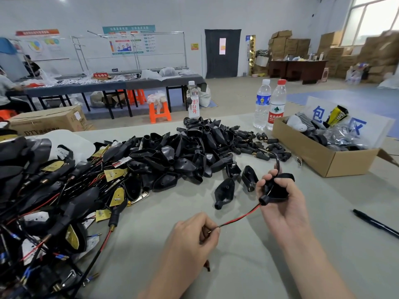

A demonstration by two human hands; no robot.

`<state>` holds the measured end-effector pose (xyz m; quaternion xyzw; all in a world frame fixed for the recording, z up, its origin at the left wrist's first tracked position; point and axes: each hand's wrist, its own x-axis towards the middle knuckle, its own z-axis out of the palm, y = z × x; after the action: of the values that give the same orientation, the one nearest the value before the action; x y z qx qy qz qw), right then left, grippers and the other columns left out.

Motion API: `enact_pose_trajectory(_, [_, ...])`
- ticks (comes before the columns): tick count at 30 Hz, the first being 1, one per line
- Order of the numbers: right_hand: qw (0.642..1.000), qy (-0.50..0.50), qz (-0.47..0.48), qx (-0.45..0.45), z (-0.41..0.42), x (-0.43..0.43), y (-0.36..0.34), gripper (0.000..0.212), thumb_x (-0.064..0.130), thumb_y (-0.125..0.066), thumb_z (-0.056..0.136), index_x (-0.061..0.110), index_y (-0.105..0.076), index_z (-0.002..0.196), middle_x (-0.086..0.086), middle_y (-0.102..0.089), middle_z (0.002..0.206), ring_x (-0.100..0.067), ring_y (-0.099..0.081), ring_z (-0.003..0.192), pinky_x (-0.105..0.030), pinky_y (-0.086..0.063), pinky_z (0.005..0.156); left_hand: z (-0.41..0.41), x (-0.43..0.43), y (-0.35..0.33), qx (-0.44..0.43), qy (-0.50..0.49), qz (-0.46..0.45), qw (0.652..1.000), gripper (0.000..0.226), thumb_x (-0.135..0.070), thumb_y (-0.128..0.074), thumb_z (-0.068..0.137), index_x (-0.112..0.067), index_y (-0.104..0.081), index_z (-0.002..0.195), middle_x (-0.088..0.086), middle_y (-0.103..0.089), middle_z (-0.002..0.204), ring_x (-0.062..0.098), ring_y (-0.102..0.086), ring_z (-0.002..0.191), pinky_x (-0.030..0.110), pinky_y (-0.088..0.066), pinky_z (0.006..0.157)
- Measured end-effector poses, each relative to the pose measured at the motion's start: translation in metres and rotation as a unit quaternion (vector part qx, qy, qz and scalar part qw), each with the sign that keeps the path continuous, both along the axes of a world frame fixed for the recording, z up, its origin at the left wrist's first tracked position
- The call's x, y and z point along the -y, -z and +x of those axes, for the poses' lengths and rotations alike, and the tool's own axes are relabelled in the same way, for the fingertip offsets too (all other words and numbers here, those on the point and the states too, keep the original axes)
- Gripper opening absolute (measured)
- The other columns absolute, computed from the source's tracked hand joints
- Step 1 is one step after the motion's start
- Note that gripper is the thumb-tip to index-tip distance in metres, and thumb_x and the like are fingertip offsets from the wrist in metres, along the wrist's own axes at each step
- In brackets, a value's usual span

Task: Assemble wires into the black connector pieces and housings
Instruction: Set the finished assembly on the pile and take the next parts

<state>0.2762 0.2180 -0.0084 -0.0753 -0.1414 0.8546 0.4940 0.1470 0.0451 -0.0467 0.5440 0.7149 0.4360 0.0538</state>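
1. Right hand [280, 203], lower right of centre in the frame, is closed around a black housing [277, 190]; its narrow neck points down-left and a black cable loops up out of the fist. Left hand [192, 238], lower centre, pinches the free end of a red and black wire [239, 217] between thumb and fingers; the wire runs up-right into the housing's neck.
2. Across the lower part of the frame lies the grey-green bench [248, 266] that carries everything.
3. Along the left edge lies a tangle of finished assemblies [54, 201]: black shells, brass-coloured plates, red and black leads.
4. At centre sits a pile of empty black housings [183, 152], with a few loose ones lying just beside the right hand.
5. At the right stands an open cardboard box [323, 156] of bagged parts.
6. Behind the pile, upper centre, stand three water bottles [269, 104].
7. Between the pile and the box lies a scatter of small black connector pieces [259, 143] with brass tips.
8. At the right edge a black pen [375, 223] lies on the bench, well apart from the hands.
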Motion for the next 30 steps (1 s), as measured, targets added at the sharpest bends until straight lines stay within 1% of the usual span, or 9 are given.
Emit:
enact_pose_trajectory(2, [1.0,0.013,-0.003,0.01,-0.001,-0.003,0.0,0.03,0.008,-0.064,0.079,0.01,-0.058,0.108,0.0,-0.064,0.084,-0.011,-0.062,0.069,-0.024,-0.055,0.066,0.0,0.001,0.0,-0.004,-0.003,-0.005,1.0,0.015,-0.04,-0.059,0.087,-0.028,-0.055,0.078,-0.007,-0.059,0.075,0.017,-0.057,0.074,0.028,-0.045,0.076])
enact_pose_trajectory(4, [0.999,0.025,-0.011,0.022,0.001,-0.007,0.0,0.022,0.015,-0.068,0.083,0.01,-0.06,0.103,0.0,-0.064,0.084,-0.01,-0.062,0.07,-0.023,-0.056,0.066,0.0,0.001,0.0,0.0,-0.002,-0.009,1.0,0.015,-0.034,-0.063,0.088,-0.028,-0.055,0.078,-0.006,-0.059,0.073,0.018,-0.057,0.072,0.029,-0.046,0.075])
enact_pose_trajectory(8, [0.998,0.047,-0.032,0.034,0.007,-0.013,0.003,0.012,0.021,-0.065,0.092,0.01,-0.062,0.096,0.001,-0.063,0.083,-0.01,-0.061,0.07,-0.024,-0.056,0.066,-0.001,0.001,-0.001,0.008,-0.008,-0.015,1.0,0.015,-0.034,-0.063,0.088,-0.027,-0.055,0.077,-0.005,-0.058,0.07,0.019,-0.056,0.069,0.033,-0.047,0.073])
enact_pose_trajectory(10, [0.997,0.059,-0.04,0.031,0.009,-0.015,0.003,0.011,0.022,-0.064,0.094,0.011,-0.063,0.096,0.002,-0.064,0.082,-0.009,-0.061,0.069,-0.023,-0.055,0.066,-0.001,0.002,-0.001,0.003,-0.015,-0.014,1.0,0.016,-0.034,-0.064,0.088,-0.028,-0.055,0.077,-0.006,-0.058,0.07,0.018,-0.056,0.069,0.031,-0.046,0.072])
enact_pose_trajectory(13, [0.996,0.075,-0.044,0.024,0.012,-0.016,0.001,0.01,0.023,-0.062,0.095,0.014,-0.066,0.096,0.004,-0.065,0.079,-0.008,-0.061,0.067,-0.022,-0.054,0.065,-0.004,0.003,-0.001,0.002,-0.047,-0.012,0.999,0.018,-0.03,-0.066,0.091,-0.03,-0.054,0.077,-0.009,-0.058,0.071,0.016,-0.055,0.069,0.024,-0.04,0.069])
enact_pose_trajectory(17, [0.995,0.088,-0.042,0.032,0.013,-0.017,0.0,0.01,0.029,-0.063,0.095,0.02,-0.067,0.095,0.007,-0.064,0.079,-0.009,-0.062,0.067,-0.023,-0.054,0.065,-0.011,0.006,-0.002,0.021,-0.103,-0.008,0.994,0.02,-0.03,-0.066,0.092,-0.029,-0.054,0.076,-0.01,-0.058,0.072,0.015,-0.055,0.068,0.024,-0.036,0.066])
enact_pose_trajectory(20, [0.995,0.085,-0.044,0.037,0.012,-0.017,0.001,0.015,0.038,-0.065,0.092,0.023,-0.067,0.088,0.008,-0.064,0.078,-0.009,-0.062,0.067,-0.023,-0.054,0.066,-0.013,0.008,-0.003,0.027,-0.137,0.001,0.99,0.021,-0.029,-0.065,0.093,-0.028,-0.055,0.075,-0.01,-0.057,0.069,0.015,-0.053,0.066,0.025,-0.034,0.064])
enact_pose_trajectory(25, [0.995,0.081,-0.018,0.056,0.009,-0.018,0.002,0.029,0.05,-0.058,0.09,0.022,-0.063,0.087,0.006,-0.061,0.077,-0.01,-0.062,0.067,-0.023,-0.055,0.067,-0.013,0.009,-0.006,0.045,-0.166,0.016,0.985,0.02,-0.027,-0.065,0.092,-0.024,-0.056,0.075,-0.009,-0.055,0.068,0.014,-0.053,0.068,0.031,-0.042,0.066])
enact_pose_trajectory(30, [0.993,0.081,-0.073,0.044,0.01,-0.021,0.006,0.044,0.054,-0.041,0.101,0.014,-0.06,0.099,-0.002,-0.067,0.077,-0.016,-0.064,0.066,-0.025,-0.057,0.065,-0.013,0.009,-0.007,0.052,-0.164,0.018,0.985,0.019,-0.027,-0.065,0.092,-0.023,-0.057,0.076,-0.007,-0.055,0.066,0.015,-0.054,0.067,0.036,-0.046,0.065])
